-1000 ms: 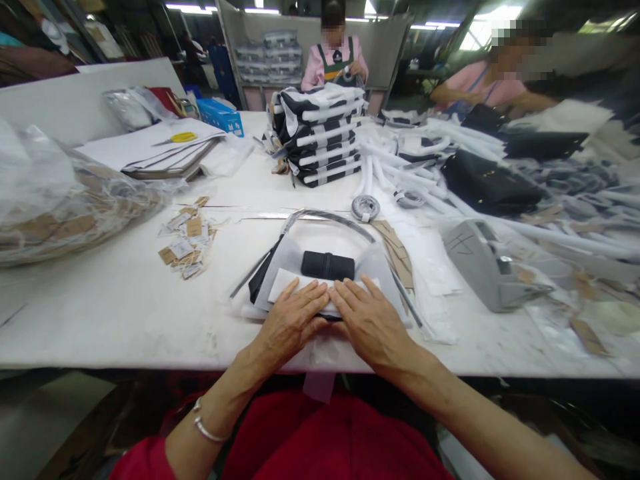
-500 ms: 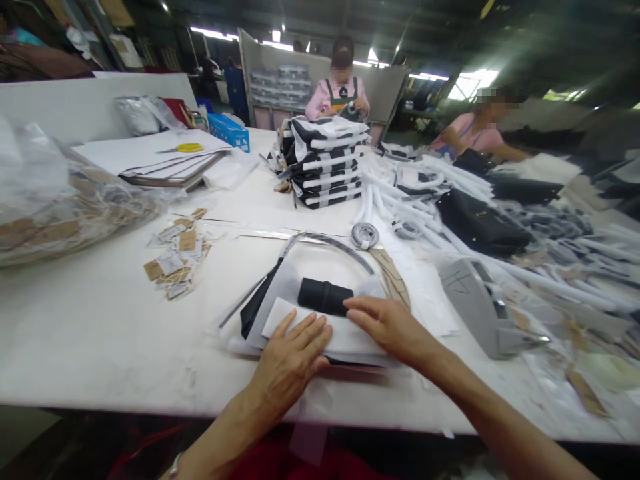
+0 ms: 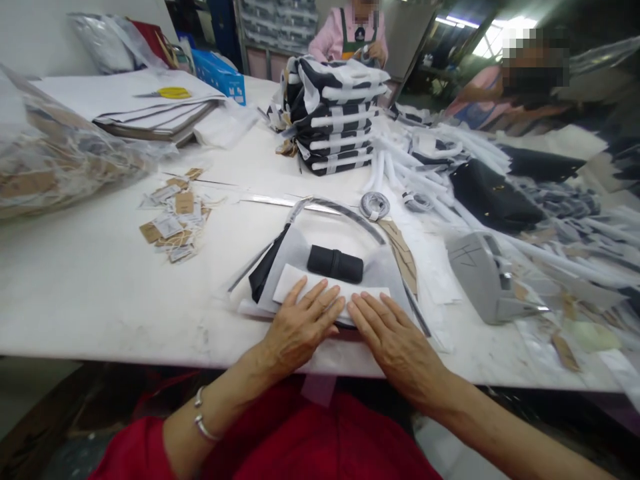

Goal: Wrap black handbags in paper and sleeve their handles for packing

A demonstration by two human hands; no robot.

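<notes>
- The handbag (image 3: 289, 259) lies flat on the table (image 3: 120, 300), near the front edge, its strap (image 3: 360, 219) arching away from the person
- A pale stretch of tabletop runs left of the handbag, as far as the tags, and a narrow band lies between it and the front edge
- The left hand (image 3: 303, 327) rests palm down on the white strip (image 3: 286, 283) across the handbag, fingers slightly spread; the right hand (image 3: 395, 340) lies flat beside it, fingers straight and closer together (neither grasps anything)
- Far left of the handbag, a clear plastic sack (image 3: 75, 163) holds brown tags; beyond and left stands a blue box (image 3: 217, 75), contents hidden
- Loose tags (image 3: 175, 217) lie in a heap left of the handbag; behind them, yellow-handled scissors (image 3: 173, 93) sit on stacked sheets (image 3: 115, 107)
- Directly beyond the handbag rises a pile of wrapped bags (image 3: 345, 117), with a co-worker (image 3: 327, 37) behind it
- Right of the handbag, brown card (image 3: 403, 250), a grey dispenser (image 3: 473, 277) and, farther off, jumbled white tubes (image 3: 440, 183) crowd that side
</notes>
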